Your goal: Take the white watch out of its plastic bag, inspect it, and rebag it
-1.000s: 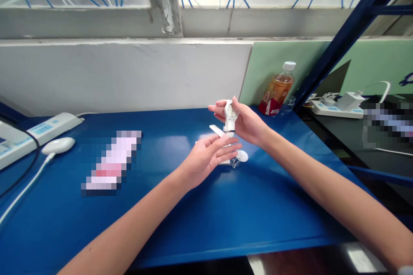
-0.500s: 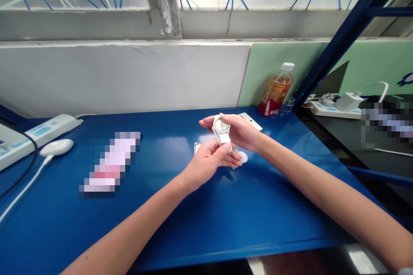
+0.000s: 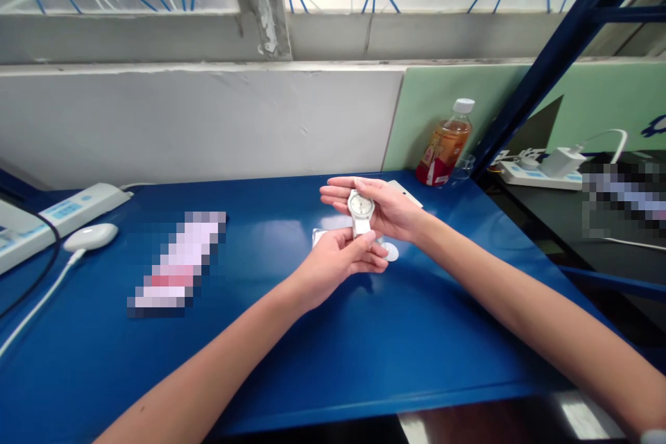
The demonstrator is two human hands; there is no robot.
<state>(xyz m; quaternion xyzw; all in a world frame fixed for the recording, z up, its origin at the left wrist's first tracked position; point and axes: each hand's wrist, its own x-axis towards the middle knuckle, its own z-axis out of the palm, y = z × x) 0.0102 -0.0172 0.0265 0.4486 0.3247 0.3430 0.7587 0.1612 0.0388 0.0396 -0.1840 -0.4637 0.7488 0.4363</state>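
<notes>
A white wristwatch (image 3: 361, 205) with a round pale face is held up over the blue table, face toward me. My left hand (image 3: 340, 260) pinches its white strap (image 3: 361, 227) at the lower end between thumb and fingers. Behind the watch is my right hand (image 3: 388, 207), palm showing and fingers stretched to the left, its thumb at the top of the watch case. Under the hands lie a round white disc (image 3: 390, 252) and a clear and white item (image 3: 318, 236), partly hidden. A white card (image 3: 404, 193) lies behind my right wrist.
On the blue table (image 3: 281, 374) a blurred-out flat object (image 3: 180, 260) lies left of centre. Further left are a white oval device (image 3: 91, 237) with a cable and a power strip (image 3: 83, 208). A drink bottle (image 3: 445, 146) stands at the back right by a blue post.
The watch has shifted slightly right and down, and its face is turned more upright. My right hand's fingers have spread and show more behind it. My left hand still pinches the strap.
</notes>
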